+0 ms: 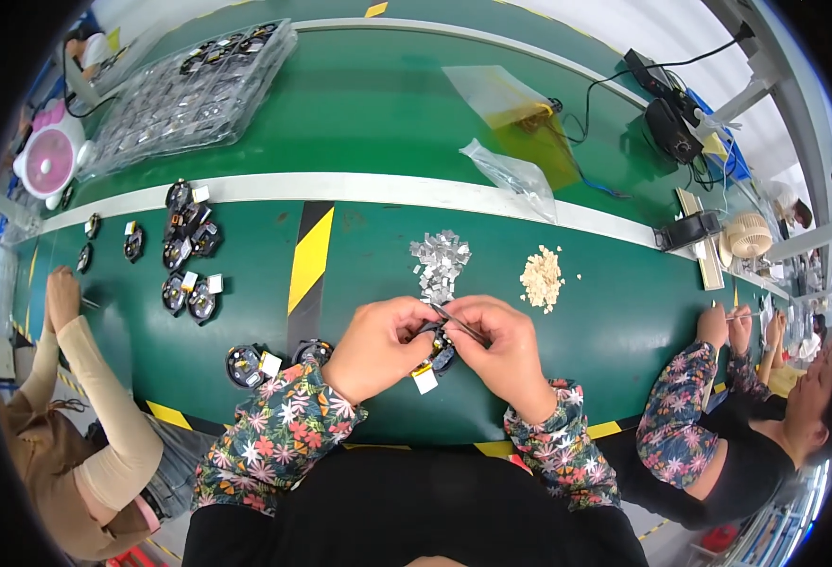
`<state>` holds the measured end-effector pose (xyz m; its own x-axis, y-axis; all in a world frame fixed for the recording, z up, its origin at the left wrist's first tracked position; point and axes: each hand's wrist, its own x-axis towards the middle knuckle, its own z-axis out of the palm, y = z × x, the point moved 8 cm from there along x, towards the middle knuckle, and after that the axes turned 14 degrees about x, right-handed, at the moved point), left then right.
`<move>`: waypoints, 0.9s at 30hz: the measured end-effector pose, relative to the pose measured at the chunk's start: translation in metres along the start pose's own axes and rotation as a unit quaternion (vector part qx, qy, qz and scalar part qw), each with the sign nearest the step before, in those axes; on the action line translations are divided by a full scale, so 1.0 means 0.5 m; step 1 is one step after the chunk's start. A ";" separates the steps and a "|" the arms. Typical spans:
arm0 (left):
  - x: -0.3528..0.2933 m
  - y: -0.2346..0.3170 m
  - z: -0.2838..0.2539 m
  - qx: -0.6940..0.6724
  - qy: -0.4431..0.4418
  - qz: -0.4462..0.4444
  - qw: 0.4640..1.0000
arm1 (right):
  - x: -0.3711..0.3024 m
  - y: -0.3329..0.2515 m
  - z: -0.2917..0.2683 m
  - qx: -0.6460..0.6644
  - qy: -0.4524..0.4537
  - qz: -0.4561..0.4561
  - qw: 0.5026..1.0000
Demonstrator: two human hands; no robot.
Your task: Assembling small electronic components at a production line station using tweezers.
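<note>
My two bare hands meet over the near part of the green table (624, 321), just below the heap of silver-grey pieces (440, 265). Between them sits a dark round unit (442, 359), partly covered by my fingers, its white tab (425, 381) hanging toward me. My left hand (378, 345) is clamped on the unit, thumb and fingers drawn together, though I cannot tell exactly where each fingertip bears. My right hand (499, 345) is closed on slim dark tweezers (470, 331), which slant across the top of the unit; whether their tips are together or apart I cannot tell. Both my forearms wear floral sleeves (567, 439).

To the right of the silver-grey heap, and apart from it, lies a heap of beige pieces (542, 279). Just beyond my left forearm lie two more dark units (244, 367), one partly hidden by my sleeve. Farther left, past the yellow-and-black strip (310, 265), there's a cluster of similar units (189, 222), several with white tabs. Beyond the pale bar (369, 188) lie a clear bag (511, 180) and a yellow sheet (544, 151). Co-workers sit on both sides of me, their hands (712, 326) over the same table
</note>
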<state>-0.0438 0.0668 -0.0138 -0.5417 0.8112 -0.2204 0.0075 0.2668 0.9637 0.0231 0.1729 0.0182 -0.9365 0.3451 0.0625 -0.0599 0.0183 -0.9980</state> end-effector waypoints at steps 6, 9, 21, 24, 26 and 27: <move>-0.002 0.008 -0.007 0.036 0.031 0.029 0.998 | -0.002 -0.002 0.009 -0.022 0.003 -0.012 1.000; -0.002 0.012 -0.009 0.055 0.039 0.027 0.997 | -0.003 -0.008 0.011 -0.029 0.010 -0.037 0.999; -0.014 0.036 -0.018 0.124 0.099 0.063 0.985 | -0.020 -0.043 0.039 -0.179 0.007 -0.182 0.967; -0.018 0.045 -0.018 0.135 0.090 0.057 0.985 | -0.025 -0.060 0.049 -0.233 0.001 -0.236 0.943; -0.018 0.042 -0.017 0.135 0.079 0.049 0.986 | -0.027 -0.068 0.053 -0.241 -0.012 -0.264 0.934; -0.018 0.042 -0.017 0.131 0.083 0.055 0.986 | -0.027 -0.065 0.053 -0.241 -0.010 -0.263 0.934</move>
<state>-0.0460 0.0604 0.0096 -0.6558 0.7518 -0.0686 0.2785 0.3254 0.9036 0.0286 0.1430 0.0500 -0.8278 0.1527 0.5398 -0.3548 0.6029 -0.7146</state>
